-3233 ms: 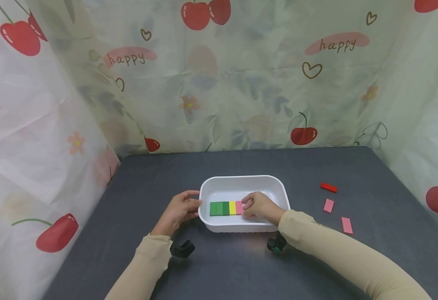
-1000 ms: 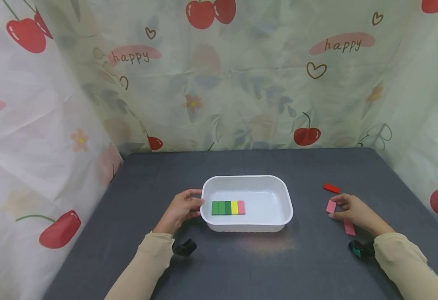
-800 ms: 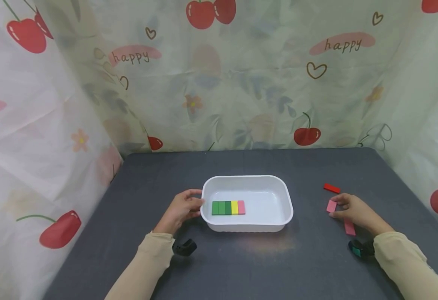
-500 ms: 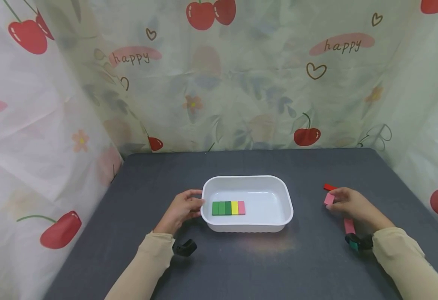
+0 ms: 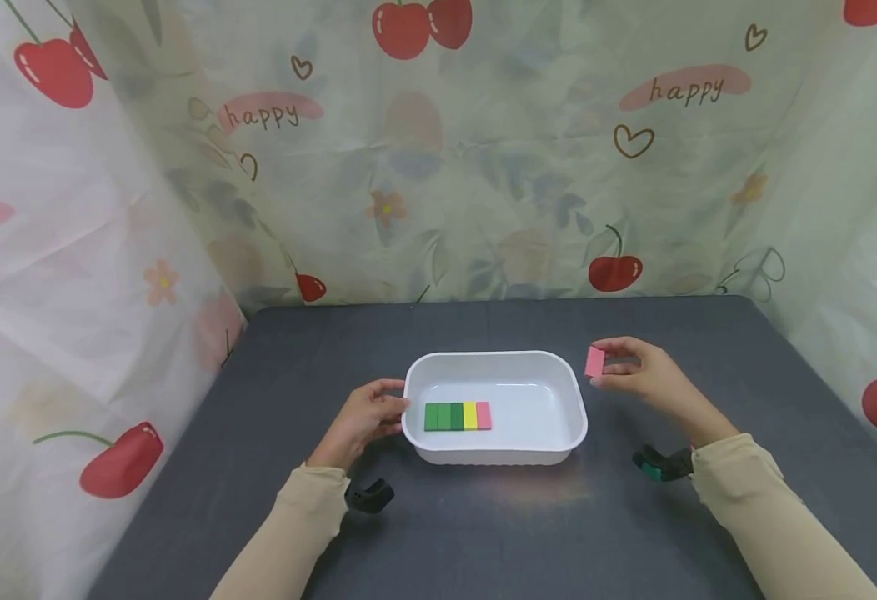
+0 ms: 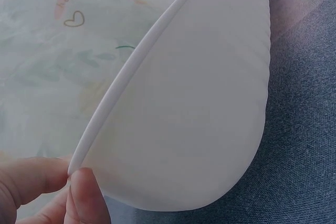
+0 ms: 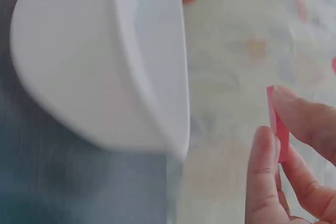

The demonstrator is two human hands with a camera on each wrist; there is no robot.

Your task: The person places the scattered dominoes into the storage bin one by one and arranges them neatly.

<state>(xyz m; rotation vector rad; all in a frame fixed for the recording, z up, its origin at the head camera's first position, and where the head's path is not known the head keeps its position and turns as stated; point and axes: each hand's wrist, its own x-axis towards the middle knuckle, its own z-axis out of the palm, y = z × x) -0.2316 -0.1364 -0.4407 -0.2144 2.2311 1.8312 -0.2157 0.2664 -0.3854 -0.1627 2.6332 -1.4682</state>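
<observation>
A white rectangular tray (image 5: 536, 417) stands on the dark table. Inside it lies a row of thin domino blocks: several green ones (image 5: 444, 417), a yellow one (image 5: 470, 416) and a pink one (image 5: 483, 416) at the right end. My left hand (image 5: 356, 421) pinches the tray's left rim between thumb and fingers, plain in the left wrist view on the white rim (image 6: 113, 95). Raised beside the tray's far right corner, my right hand (image 5: 637, 367) pinches a pink domino block (image 5: 594, 362) by its ends. The right wrist view shows this pink block (image 7: 282, 137) between thumb and fingers.
Dark grey cloth covers the table (image 5: 513, 533). A printed curtain (image 5: 483, 167) hangs behind and along both sides. The right hand and forearm cover the spot where a red block and another pink block were lying.
My right hand has left the tray, picked up a pink domino block from the table at right, and carried it up and left towards the tray. The left hand stays at the rim.
</observation>
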